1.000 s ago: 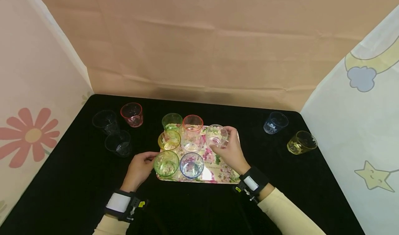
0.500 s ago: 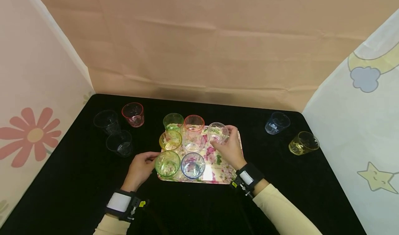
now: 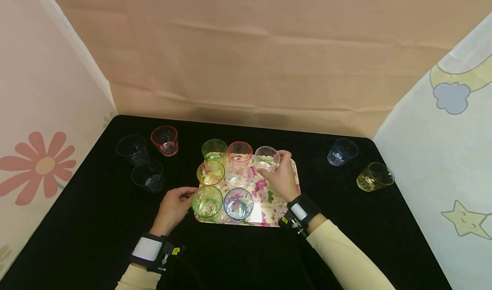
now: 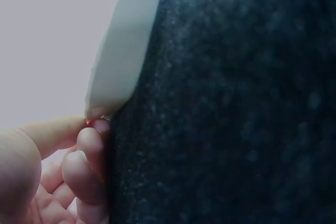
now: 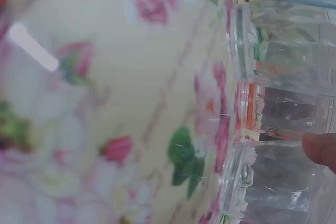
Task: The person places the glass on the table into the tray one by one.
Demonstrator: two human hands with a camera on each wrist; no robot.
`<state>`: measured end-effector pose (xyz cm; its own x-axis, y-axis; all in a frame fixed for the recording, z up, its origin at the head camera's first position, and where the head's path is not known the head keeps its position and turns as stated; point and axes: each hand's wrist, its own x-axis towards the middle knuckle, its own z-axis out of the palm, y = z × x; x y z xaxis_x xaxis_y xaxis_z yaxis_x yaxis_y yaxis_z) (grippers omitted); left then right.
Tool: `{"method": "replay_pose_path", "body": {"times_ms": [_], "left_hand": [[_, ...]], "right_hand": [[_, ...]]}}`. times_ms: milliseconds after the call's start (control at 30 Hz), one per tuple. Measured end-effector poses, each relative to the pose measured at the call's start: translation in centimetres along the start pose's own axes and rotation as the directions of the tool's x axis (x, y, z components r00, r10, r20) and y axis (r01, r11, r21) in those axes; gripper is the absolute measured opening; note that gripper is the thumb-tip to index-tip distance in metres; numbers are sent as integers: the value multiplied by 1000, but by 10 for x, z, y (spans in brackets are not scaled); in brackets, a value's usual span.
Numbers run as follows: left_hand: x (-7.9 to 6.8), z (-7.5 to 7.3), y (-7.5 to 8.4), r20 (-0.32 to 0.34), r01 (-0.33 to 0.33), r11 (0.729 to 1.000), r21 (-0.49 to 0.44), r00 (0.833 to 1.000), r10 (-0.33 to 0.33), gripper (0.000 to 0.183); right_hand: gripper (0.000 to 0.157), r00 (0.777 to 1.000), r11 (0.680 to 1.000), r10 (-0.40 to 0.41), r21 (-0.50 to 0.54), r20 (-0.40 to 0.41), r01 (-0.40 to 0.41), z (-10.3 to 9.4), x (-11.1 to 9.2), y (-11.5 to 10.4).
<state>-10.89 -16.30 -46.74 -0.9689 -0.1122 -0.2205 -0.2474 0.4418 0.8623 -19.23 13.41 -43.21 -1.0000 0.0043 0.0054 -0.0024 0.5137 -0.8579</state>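
My right hand [image 3: 282, 180] grips a clear glass [image 3: 267, 156] between thumb and fingers at the back right of the floral tray [image 3: 273, 211]. In the right wrist view, a fingertip [image 5: 321, 148] lies against the side of this glass [image 5: 278, 182], whose base is down at the tray's flowered surface. At the tray's left side, my left hand [image 3: 171, 209] pinches the pale tray edge [image 4: 123, 51] between thumb and fingertips. Beside it on the tray stand a light green glass [image 3: 206, 204], a yellow glass [image 3: 210, 177] and a blue glass [image 3: 238, 206].
Also on the tray are a green glass [image 3: 214, 150], a red-rimmed glass [image 3: 239, 151] and another clear glass [image 3: 237, 180]. On the black table, a pink glass [image 3: 166, 145] and two clear glasses stand left; a bluish glass [image 3: 341, 152] and a yellow glass [image 3: 374, 177] stand right.
My right hand has shifted slightly away from me toward the back of the tray, taking the clear glass with it into line with the red-rimmed one. The left hand keeps its place.
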Motion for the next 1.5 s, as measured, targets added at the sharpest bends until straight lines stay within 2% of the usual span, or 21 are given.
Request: {"method": "replay_pose_path", "body": {"times_ms": [300,767,1000,1100,1267,1500], "left_hand": [[0,0,0,1,-11,1000,-3,1000,11,25],[1,0,-1,-14,-25,1000,3,1000,25,24],[0,-1,-1,-12,-30,1000,1,999,30,25],[0,-1,0,-3,-27,1000,-11,1000,27,25],[-2,-3,0,4,-28,999,-27,1000,28,25],[-1,-2,0,11,-24,999,-26,1000,24,26]], "right_hand": [[76,1000,999,-6,-36,-2,6,2,10,-2],[79,1000,999,8,-34,23,-7,5,11,-5],[96,999,1000,8,-29,54,-6,4,7,-4],[101,997,998,-2,-64,71,7,-1,2,-4],[99,995,996,-22,-88,94,30,-17,-8,-5],[75,994,993,-49,-100,102,60,-46,-24,-1]]}}
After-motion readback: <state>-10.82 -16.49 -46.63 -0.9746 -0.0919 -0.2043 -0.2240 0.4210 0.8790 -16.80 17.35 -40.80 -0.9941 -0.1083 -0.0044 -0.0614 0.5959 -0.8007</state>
